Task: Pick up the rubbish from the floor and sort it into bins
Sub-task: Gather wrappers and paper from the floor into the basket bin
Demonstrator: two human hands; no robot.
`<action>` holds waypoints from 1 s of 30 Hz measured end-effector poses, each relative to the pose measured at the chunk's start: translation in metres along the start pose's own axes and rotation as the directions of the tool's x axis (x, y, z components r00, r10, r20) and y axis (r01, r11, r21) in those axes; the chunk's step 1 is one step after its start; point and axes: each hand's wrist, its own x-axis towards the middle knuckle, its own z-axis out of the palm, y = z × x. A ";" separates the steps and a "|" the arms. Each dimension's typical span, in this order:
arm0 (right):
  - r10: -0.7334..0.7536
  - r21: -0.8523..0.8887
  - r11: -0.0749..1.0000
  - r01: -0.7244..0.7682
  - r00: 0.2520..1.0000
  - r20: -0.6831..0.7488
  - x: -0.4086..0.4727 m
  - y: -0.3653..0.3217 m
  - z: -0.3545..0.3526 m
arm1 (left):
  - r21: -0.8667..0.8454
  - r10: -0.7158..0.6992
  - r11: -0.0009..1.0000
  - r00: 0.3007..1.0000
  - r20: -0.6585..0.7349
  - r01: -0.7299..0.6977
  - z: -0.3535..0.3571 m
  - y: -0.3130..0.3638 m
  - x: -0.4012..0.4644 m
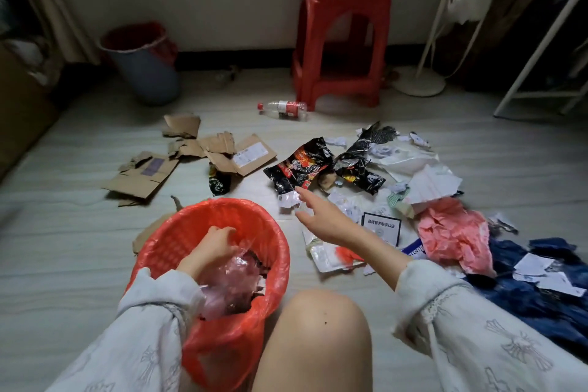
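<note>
Head view, looking down at the floor [79, 232] where I sit, one bare knee [318, 328] in the lower middle. Directly in front of me stands a red basket bin [178, 232] lined with a red plastic bag. My left hand [214, 247] is down inside it, fingers curled over crinkled clear plastic [235, 280] lying on the rubbish already in the bin; the grip looks closed on that plastic, though the fingertips are partly hidden.

My right hand [321, 216] reaches forward over the floor to the right of the bin, its grip released, fingers spread and holding nothing. The fingertips hover just beside a torn scrap of white paper [288, 200] and close to a crumpled black snack wrapper [299, 169].

More rubbish is scattered to the right: a second black wrapper [359, 169], sheets of white paper [429, 181], a crumpled pink plastic bag [451, 232], a white card with black printing [380, 226] and dark blue cloth [525, 296]. Torn brown cardboard [143, 175] lies to the left, beyond the bin. Farther back, an empty clear bottle [283, 109] with a red cap lies on its side near a red plastic stool [343, 38]. A grey bin [143, 67] with a red liner stands near the wall at the left.
</note>
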 end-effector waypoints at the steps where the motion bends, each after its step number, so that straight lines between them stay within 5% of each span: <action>1: 0.005 0.021 1.000 -0.005 0.999 -0.042 -0.009 0.000 -0.006 | 0.002 0.018 1.000 1.000 -0.013 -0.018 -0.003 0.003 -0.008; 10: -0.021 -0.005 1.000 0.020 0.987 -0.157 -0.079 0.008 -0.026 | -0.033 0.005 0.999 0.993 -0.121 -0.009 -0.007 0.020 -0.072; 14: -0.003 -0.050 0.999 -0.005 0.990 -0.144 -0.103 0.012 -0.028 | -0.107 0.160 0.975 0.949 -0.273 -0.195 -0.022 0.058 -0.097; 19: 0.016 -0.200 0.979 -0.034 0.996 -0.093 -0.116 0.028 -0.054 | -0.056 0.383 0.907 0.874 -0.300 -0.417 -0.045 0.134 -0.095; 30: 0.275 -0.247 0.923 -0.295 0.955 -0.113 -0.096 0.182 -0.133 | 0.049 0.635 0.770 0.772 0.031 -0.636 0.044 0.274 -0.011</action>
